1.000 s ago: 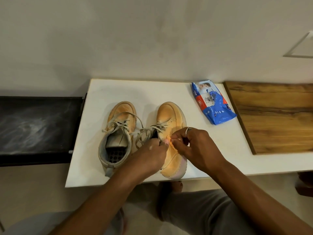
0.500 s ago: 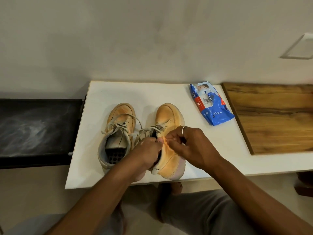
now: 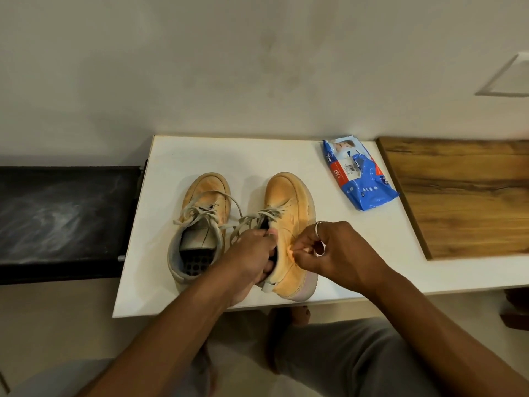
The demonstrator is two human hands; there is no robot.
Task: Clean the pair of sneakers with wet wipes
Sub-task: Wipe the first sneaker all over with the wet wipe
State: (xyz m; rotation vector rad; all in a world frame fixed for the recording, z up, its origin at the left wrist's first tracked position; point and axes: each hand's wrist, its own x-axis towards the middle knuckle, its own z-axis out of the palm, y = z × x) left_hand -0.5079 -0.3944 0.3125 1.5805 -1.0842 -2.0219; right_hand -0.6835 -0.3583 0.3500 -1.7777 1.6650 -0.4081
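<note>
Two tan sneakers with loose grey laces stand side by side on a white board (image 3: 160, 282), toes pointing away from me. The left sneaker (image 3: 203, 213) stands free, its grey opening showing. My left hand (image 3: 252, 253) reaches into the opening of the right sneaker (image 3: 289, 207) and grips its inner collar. My right hand (image 3: 329, 250), a ring on one finger, is against that shoe's outer side with thumb and fingertips pinched together; whether anything sits in the pinch I cannot tell. A blue pack of wet wipes (image 3: 357, 176) lies at the board's far right.
A wooden board (image 3: 463, 196) lies to the right of the white one. A black bench surface (image 3: 63, 216) lies lower on the left. A pale wall runs behind. My knees in grey trousers (image 3: 357, 362) sit below the front edge.
My left hand has gone from pinching at the shoe's side to gripping inside its opening. My right hand has shifted a little to the right along the outer side.
</note>
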